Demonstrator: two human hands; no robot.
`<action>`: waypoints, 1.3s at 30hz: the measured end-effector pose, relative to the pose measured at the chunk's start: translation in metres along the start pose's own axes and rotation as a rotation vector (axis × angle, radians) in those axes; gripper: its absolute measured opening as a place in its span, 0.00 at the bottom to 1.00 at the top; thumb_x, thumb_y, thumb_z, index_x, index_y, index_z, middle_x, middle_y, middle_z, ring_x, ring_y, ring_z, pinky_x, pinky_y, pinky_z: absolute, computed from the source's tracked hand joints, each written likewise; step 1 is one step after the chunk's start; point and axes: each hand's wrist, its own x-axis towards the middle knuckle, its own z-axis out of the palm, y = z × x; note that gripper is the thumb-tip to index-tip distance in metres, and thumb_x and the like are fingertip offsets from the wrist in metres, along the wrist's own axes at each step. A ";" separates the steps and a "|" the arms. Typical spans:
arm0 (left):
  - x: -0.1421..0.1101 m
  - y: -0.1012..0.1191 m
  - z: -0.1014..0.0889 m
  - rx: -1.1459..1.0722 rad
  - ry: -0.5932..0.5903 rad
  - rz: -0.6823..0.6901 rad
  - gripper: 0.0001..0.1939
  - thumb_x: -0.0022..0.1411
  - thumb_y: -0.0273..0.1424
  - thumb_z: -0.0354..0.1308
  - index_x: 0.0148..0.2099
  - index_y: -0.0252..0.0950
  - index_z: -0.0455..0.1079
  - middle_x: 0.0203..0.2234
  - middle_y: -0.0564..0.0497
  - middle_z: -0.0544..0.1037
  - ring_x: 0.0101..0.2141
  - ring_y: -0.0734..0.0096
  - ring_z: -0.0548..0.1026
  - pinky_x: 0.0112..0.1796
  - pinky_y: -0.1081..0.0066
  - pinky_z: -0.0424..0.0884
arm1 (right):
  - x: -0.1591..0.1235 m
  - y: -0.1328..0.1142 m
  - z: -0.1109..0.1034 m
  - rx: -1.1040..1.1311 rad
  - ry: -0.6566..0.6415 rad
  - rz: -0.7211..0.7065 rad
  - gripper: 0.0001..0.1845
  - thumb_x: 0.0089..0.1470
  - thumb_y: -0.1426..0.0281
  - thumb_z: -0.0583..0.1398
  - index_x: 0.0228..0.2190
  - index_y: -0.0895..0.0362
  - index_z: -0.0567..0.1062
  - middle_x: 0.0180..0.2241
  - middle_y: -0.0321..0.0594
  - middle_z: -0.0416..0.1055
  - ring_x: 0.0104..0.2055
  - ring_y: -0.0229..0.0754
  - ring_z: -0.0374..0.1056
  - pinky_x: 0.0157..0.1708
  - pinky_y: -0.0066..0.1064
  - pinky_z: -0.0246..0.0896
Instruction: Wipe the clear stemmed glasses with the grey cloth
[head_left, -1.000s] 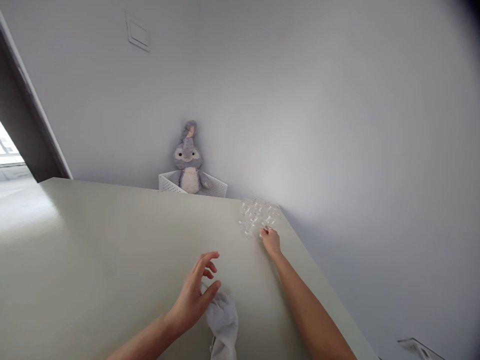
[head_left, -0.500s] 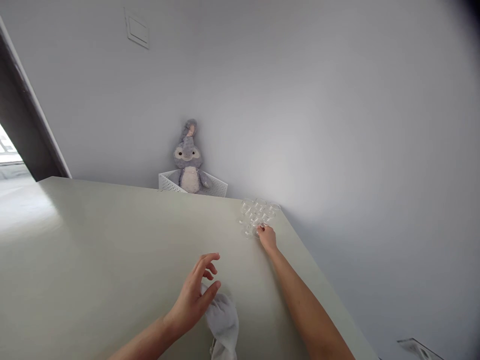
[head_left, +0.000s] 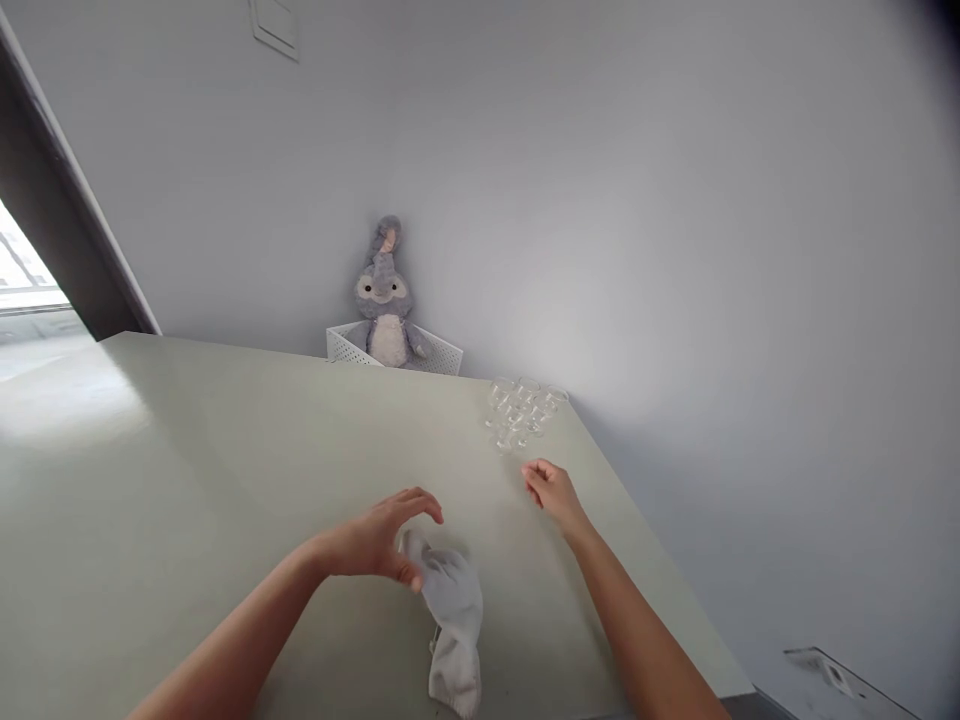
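Left hand [head_left: 375, 540]: thumb and fingers spread in a C, just beside the far end of a white cloth [head_left: 454, 600]; whether they touch, cannot tell. Right hand [head_left: 555, 492]: fingers curled in and pressed together, nothing seen in them, apart from the clear glasses [head_left: 517, 412] just beyond.

Cloth lies on the table [head_left: 262, 470], right of the left hand, nearer the body than the right. Long axis runs from by the left thumb back toward the body, bending slightly rightward; twisted at mid-length.

Glasses seem upright, rims up. Judging by the lie of things: glasses already grouped closely, none held; cloth crumpled, neither lifted nor straightened.

Plush toy [head_left: 388, 340] sits in a white basket [head_left: 346, 345] beyond both hands.
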 end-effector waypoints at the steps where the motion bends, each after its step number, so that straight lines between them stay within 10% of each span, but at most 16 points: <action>1: -0.002 -0.002 -0.003 0.033 -0.082 0.014 0.29 0.40 0.36 0.64 0.47 0.44 0.64 0.48 0.49 0.65 0.45 0.61 0.66 0.43 0.68 0.63 | -0.017 -0.007 0.002 0.030 -0.057 -0.016 0.13 0.48 0.60 0.53 0.23 0.56 0.68 0.19 0.33 0.63 0.17 0.33 0.56 0.20 0.26 0.51; 5: -0.004 -0.006 0.001 0.138 -0.123 -0.047 0.23 0.40 0.34 0.64 0.43 0.45 0.68 0.51 0.51 0.63 0.47 0.58 0.64 0.44 0.67 0.61 | -0.093 -0.025 0.025 0.215 -0.218 -0.107 0.15 0.49 0.57 0.54 0.22 0.55 0.63 0.16 0.29 0.56 0.17 0.33 0.52 0.19 0.25 0.47; 11: 0.005 0.005 0.008 0.082 0.021 -0.009 0.06 0.50 0.26 0.52 0.31 0.39 0.69 0.40 0.51 0.71 0.37 0.68 0.68 0.32 0.74 0.63 | -0.164 -0.018 0.084 -0.049 -0.033 -0.135 0.22 0.35 0.65 0.64 0.35 0.51 0.65 0.30 0.35 0.68 0.30 0.42 0.63 0.28 0.29 0.55; 18: 0.008 0.001 0.009 -0.074 0.259 -0.171 0.05 0.52 0.30 0.51 0.32 0.37 0.66 0.26 0.54 0.69 0.26 0.75 0.64 0.25 0.76 0.59 | -0.157 -0.014 0.082 0.146 -0.001 0.003 0.05 0.46 0.67 0.56 0.29 0.54 0.68 0.27 0.36 0.67 0.29 0.41 0.63 0.30 0.29 0.56; 27: 0.004 0.009 -0.001 -0.598 0.413 -0.286 0.19 0.52 0.48 0.52 0.28 0.36 0.60 0.20 0.56 0.64 0.21 0.77 0.63 0.21 0.78 0.58 | -0.153 -0.026 0.040 0.942 -0.255 0.235 0.14 0.42 0.62 0.64 0.25 0.55 0.65 0.25 0.35 0.65 0.24 0.37 0.60 0.23 0.26 0.53; 39: 0.011 -0.011 0.009 -0.665 0.378 -0.437 0.25 0.50 0.53 0.50 0.23 0.34 0.62 0.17 0.54 0.68 0.18 0.75 0.66 0.19 0.77 0.60 | -0.137 -0.012 0.050 0.928 -0.066 0.260 0.18 0.48 0.53 0.57 0.20 0.55 0.67 0.21 0.36 0.64 0.23 0.39 0.60 0.21 0.28 0.52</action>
